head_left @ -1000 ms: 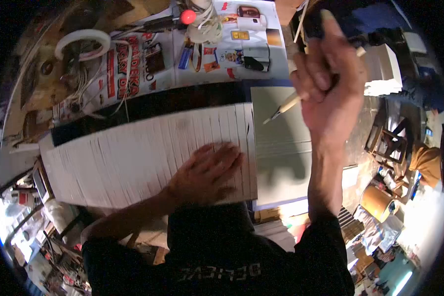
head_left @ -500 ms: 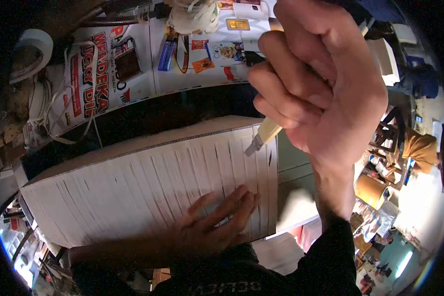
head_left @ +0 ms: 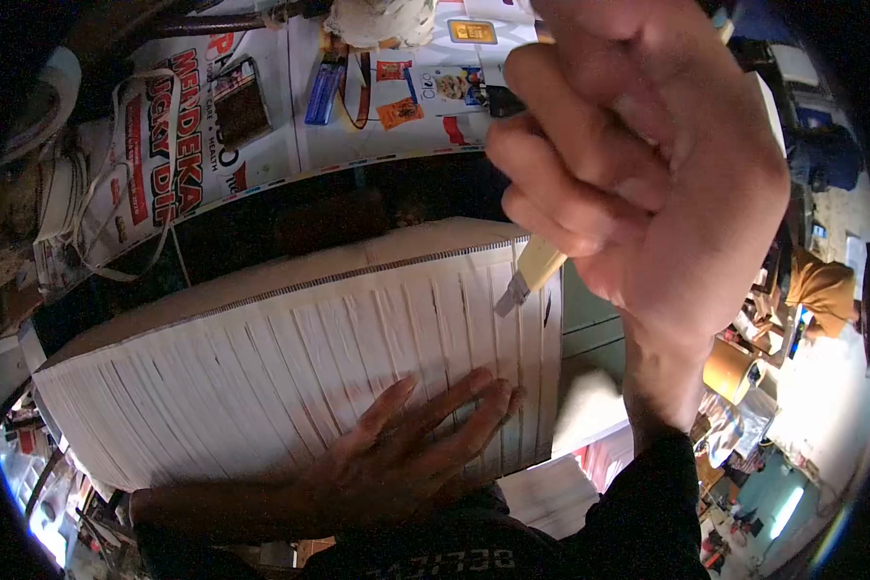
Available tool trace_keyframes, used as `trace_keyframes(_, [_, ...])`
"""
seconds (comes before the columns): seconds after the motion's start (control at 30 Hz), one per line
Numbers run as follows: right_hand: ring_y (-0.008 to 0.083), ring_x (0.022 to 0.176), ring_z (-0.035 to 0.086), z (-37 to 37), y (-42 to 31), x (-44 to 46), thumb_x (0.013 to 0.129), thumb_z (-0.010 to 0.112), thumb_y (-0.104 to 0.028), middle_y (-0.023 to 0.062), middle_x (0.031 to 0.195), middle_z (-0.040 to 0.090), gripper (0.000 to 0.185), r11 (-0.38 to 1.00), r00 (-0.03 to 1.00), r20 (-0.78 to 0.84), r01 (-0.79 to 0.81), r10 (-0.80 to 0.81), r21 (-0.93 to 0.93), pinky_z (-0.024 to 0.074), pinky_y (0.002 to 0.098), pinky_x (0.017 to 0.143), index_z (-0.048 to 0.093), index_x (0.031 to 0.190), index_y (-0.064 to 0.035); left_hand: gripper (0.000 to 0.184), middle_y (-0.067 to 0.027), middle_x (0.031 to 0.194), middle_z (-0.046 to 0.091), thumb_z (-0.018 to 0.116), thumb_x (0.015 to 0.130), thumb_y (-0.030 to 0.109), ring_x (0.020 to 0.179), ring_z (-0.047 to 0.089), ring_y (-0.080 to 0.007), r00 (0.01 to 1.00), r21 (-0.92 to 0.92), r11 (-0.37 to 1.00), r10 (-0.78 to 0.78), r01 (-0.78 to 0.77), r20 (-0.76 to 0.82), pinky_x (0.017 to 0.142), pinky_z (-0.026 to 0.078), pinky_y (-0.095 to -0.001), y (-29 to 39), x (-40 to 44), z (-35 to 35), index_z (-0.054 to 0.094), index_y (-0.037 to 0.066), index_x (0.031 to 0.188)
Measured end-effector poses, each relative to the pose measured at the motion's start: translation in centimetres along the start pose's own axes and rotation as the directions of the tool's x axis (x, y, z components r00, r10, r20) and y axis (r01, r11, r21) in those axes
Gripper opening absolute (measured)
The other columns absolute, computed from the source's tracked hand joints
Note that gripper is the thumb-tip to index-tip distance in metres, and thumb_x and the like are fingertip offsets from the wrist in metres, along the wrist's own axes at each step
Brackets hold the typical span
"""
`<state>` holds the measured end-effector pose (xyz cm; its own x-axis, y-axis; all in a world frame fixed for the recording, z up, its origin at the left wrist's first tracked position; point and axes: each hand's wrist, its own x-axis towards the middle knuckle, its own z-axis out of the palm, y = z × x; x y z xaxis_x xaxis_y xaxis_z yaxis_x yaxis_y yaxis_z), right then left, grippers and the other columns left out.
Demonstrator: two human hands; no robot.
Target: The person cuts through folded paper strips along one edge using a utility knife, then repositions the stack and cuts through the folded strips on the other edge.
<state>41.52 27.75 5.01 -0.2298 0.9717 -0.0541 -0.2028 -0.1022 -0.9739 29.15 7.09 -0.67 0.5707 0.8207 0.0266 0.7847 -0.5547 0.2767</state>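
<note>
A long row of white paper-edged blocks (head_left: 261,377), packed side by side with thin gaps between them, lies across the lower middle. My left hand (head_left: 425,435) rests on its near side, fingers spread, holding nothing. My right hand (head_left: 638,164) is raised above the right end, its fingers curled round a yellow-handled cutter (head_left: 541,261). The cutter's short metal tip points down and left, over the blocks near their right end; whether it touches them I cannot tell.
Behind the row lies a printed poster sheet (head_left: 285,106) with a blue lighter-like object (head_left: 325,89) on it. At the upper left is a white tape roll (head_left: 48,106). An orange-brown bucket (head_left: 730,372) stands at the right.
The view has come closer to the row. My right hand has brought the cutter from the grey-green board at the right to over the row's right end. My left hand's fingers have spread.
</note>
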Motion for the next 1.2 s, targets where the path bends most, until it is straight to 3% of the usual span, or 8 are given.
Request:
trace_keyframes(0.2, [0.0058,0.050,0.029,0.7,0.2,-0.1,0.103,0.056,-0.028,-0.0035,0.063,0.033,0.025,0.999,0.998,-0.024,-0.050,0.049,-0.020,0.0218,0.0243,0.046,0.064,0.107,-0.0042,0.045,0.0086,0.150,0.051,0.054,0.104,0.037,0.141,0.049,-0.0113,1.000,0.034,0.999,-0.005,0.004,0.007,0.117,0.031,-0.0576,0.0,0.1,0.0,0.056,0.032,0.148])
trace_keyframes(0.27, [0.0059,0.050,0.029,0.9,0.4,0.0,0.103,0.057,-0.028,-0.0033,0.063,0.034,0.025,0.998,0.997,-0.041,-0.065,0.064,-0.026,0.0220,0.0244,0.046,0.064,0.106,-0.0042,0.071,-0.0019,0.157,0.045,0.033,0.103,0.068,0.151,0.038,-0.0189,0.997,0.076,0.995,0.059,-0.062,0.046,0.125,0.010,-0.0598,-0.3,0.0,-0.4,0.051,0.021,0.152])
trace_keyframes(0.6, [0.0062,0.050,0.031,1.1,0.9,0.6,0.103,0.057,-0.026,-0.0025,0.063,0.035,0.023,0.996,0.995,-0.069,-0.079,0.076,-0.045,0.0225,0.0247,0.045,0.063,0.102,-0.0042,0.072,-0.0019,0.156,0.047,0.028,0.104,0.068,0.151,0.038,-0.0186,0.999,0.109,0.993,0.050,-0.051,0.015,0.124,0.011,-0.0628,-0.2,-0.3,-0.1,0.049,0.020,0.154])
trace_keyframes(0.7, [0.0063,0.050,0.031,1.4,1.3,1.0,0.103,0.058,-0.026,-0.0023,0.063,0.036,0.022,0.994,0.993,-0.079,-0.090,0.085,-0.058,0.0227,0.0248,0.045,0.062,0.101,-0.0042,0.074,-0.0044,0.157,0.046,0.029,0.103,0.069,0.152,0.036,-0.0204,0.992,0.062,0.994,0.087,-0.093,0.092,0.124,0.011,-0.0627,-0.4,-0.3,-0.5,0.047,0.019,0.155])
trace_keyframes(0.77, [0.0064,0.050,0.031,1.2,1.3,1.5,0.103,0.058,-0.025,-0.0022,0.063,0.036,0.022,0.996,0.996,-0.085,-0.048,0.041,-0.074,0.0228,0.0248,0.045,0.062,0.100,-0.0042,0.076,-0.0072,0.157,0.044,0.028,0.103,0.069,0.153,0.035,-0.0243,0.996,0.051,0.995,0.082,-0.084,0.039,0.125,0.010,-0.0627,0.0,-0.5,0.4,0.045,0.017,0.156])
trace_keyframes(0.83, [0.0064,0.050,0.032,-0.2,0.7,2.3,0.103,0.058,-0.025,-0.0020,0.063,0.036,0.021,0.989,0.992,-0.015,0.126,-0.127,-0.080,0.0229,0.0249,0.045,0.061,0.100,-0.0042,0.077,-0.0081,0.157,0.043,0.027,0.104,0.069,0.153,0.034,-0.0260,0.993,0.109,0.988,0.105,-0.110,0.052,0.125,0.009,-0.0629,-0.2,-0.5,0.3,0.044,0.016,0.156])
trace_keyframes(0.93, [0.0065,0.050,0.032,-1.0,-0.7,2.3,0.103,0.058,-0.025,-0.0018,0.063,0.037,0.021,0.961,0.960,0.049,0.273,-0.275,0.053,0.0230,0.0250,0.045,0.061,0.098,-0.0042,0.078,-0.0087,0.155,0.042,0.026,0.103,0.070,0.153,0.034,-0.0283,0.990,0.124,0.984,0.122,-0.130,0.063,0.125,0.009,-0.0634,-0.1,-0.7,0.6,0.043,0.016,0.157])
trace_keyframes(1.2, [0.0068,0.050,0.033,0.9,0.7,0.2,0.103,0.059,-0.023,-0.0012,0.063,0.038,0.020,0.976,0.973,0.096,0.207,-0.212,0.063,0.0235,0.0252,0.045,0.060,0.095,-0.0042,0.087,-0.0054,0.161,0.041,0.020,0.098,0.079,0.155,0.032,-0.0226,0.990,0.157,0.982,0.087,-0.103,0.110,0.124,0.006,-0.0650,-0.2,-0.8,-0.8,0.038,0.019,0.160])
